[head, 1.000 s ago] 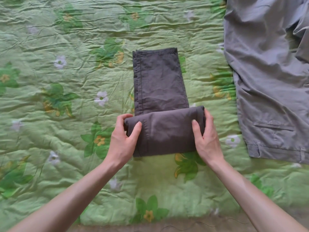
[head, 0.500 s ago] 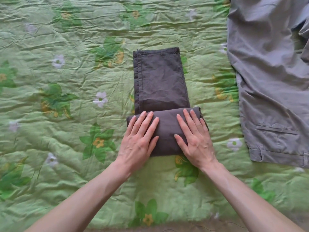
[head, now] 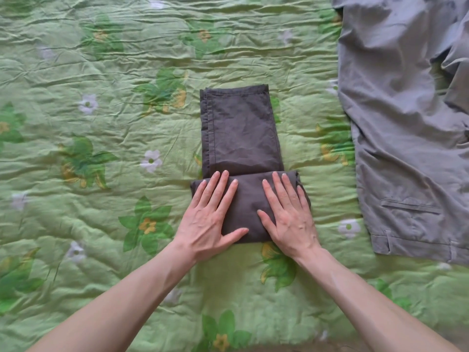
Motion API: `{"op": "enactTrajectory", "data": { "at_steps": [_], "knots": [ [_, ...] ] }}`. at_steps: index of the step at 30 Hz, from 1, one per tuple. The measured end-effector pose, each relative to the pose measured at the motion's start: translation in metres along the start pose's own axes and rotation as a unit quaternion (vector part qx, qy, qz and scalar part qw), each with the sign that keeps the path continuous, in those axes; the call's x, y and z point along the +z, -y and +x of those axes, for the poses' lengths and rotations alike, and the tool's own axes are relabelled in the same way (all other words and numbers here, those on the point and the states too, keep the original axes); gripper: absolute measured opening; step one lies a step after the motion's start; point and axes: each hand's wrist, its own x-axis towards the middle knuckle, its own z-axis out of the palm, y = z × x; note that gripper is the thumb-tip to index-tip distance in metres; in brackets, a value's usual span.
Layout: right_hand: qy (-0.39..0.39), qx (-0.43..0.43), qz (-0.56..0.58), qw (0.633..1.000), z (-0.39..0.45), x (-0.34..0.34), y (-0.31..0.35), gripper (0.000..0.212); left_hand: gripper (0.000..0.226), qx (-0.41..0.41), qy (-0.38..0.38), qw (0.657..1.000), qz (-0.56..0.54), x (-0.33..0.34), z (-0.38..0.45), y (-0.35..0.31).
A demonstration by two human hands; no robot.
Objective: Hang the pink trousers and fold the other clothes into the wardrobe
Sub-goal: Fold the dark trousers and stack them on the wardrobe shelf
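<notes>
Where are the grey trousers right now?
The grey trousers lie spread along the head view's right edge on the green quilt, apart from the dark folded trousers.

— Bright or dim?
— Bright, soft, even daylight; no glare, no clear source. Faint shadows only under the hands [head: 208, 224] and beneath the folded trousers [head: 241, 138].

— Sharp?
— Mostly, at centre. Slight smear on the quilt [head: 76, 224] towards the left and right edges, its flowers softened. Grey garment [head: 396, 123] a little hazy, creases gently shaded.

— Any distortion?
— Wide-angle stretch: forearms ballooning towards the lower corners, quilt wrinkles bending near the borders.
</notes>
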Motion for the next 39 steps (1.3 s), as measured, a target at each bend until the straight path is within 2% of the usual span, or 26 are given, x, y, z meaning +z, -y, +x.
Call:
{"op": "enactTrajectory", "data": {
  "at_steps": [3,7,11,14,17,20,24,28,31,33,35,37,39],
  "knots": [
    [0.014,-0.025,0.024,0.999,-0.001,-0.010,-0.005,0.072,0.111,0.033,-0.001,0.999,0.025,-0.004,-0.008,0.000],
    [-0.013,-0.077,0.034,0.996,-0.015,-0.018,-0.016,0.076,0.106,0.090,-0.027,0.992,0.086,0.001,-0.024,0.002],
    [0.028,-0.151,-0.008,0.988,-0.025,-0.024,-0.034,0.097,0.099,0.069,0.006,0.993,0.096,0.002,-0.026,-0.008],
    [0.053,-0.164,-0.023,0.985,-0.022,-0.028,-0.038,0.099,0.091,0.057,0.036,0.992,0.110,-0.002,-0.020,-0.017],
    [0.068,-0.171,0.008,0.983,-0.016,-0.035,-0.037,0.093,0.088,0.052,0.042,0.996,0.056,-0.016,-0.013,-0.017],
    [0.066,-0.165,0.063,0.982,-0.005,-0.048,-0.038,0.081,0.081,0.039,0.022,0.998,-0.050,-0.037,-0.012,-0.013],
    [0.042,-0.126,0.143,0.981,0.004,-0.072,-0.033,0.063,0.052,0.012,0.007,0.978,-0.209,-0.066,-0.018,-0.011],
    [0.036,-0.059,0.235,0.970,-0.006,-0.095,-0.030,0.048,0.039,-0.053,-0.021,0.933,-0.355,-0.081,-0.034,-0.005],
    [0.006,-0.016,0.271,0.962,-0.018,-0.102,-0.023,0.051,0.033,-0.115,-0.053,0.906,-0.404,-0.081,-0.052,-0.006],
    [-0.014,0.025,0.327,0.945,-0.025,-0.104,-0.019,0.053,0.023,-0.167,-0.087,0.884,-0.427,-0.075,-0.061,-0.009],
    [-0.016,0.066,0.387,0.920,-0.030,-0.105,-0.016,0.057,0.012,-0.231,-0.117,0.841,-0.475,-0.068,-0.066,-0.010],
    [-0.002,0.087,0.385,0.919,-0.035,-0.102,-0.013,0.058,0.011,-0.276,-0.141,0.786,-0.534,-0.061,-0.066,-0.010],
    [0.000,0.131,0.371,0.919,-0.037,-0.092,-0.010,0.049,0.010,-0.303,-0.174,0.740,-0.574,-0.058,-0.059,-0.016]
  ]
}}
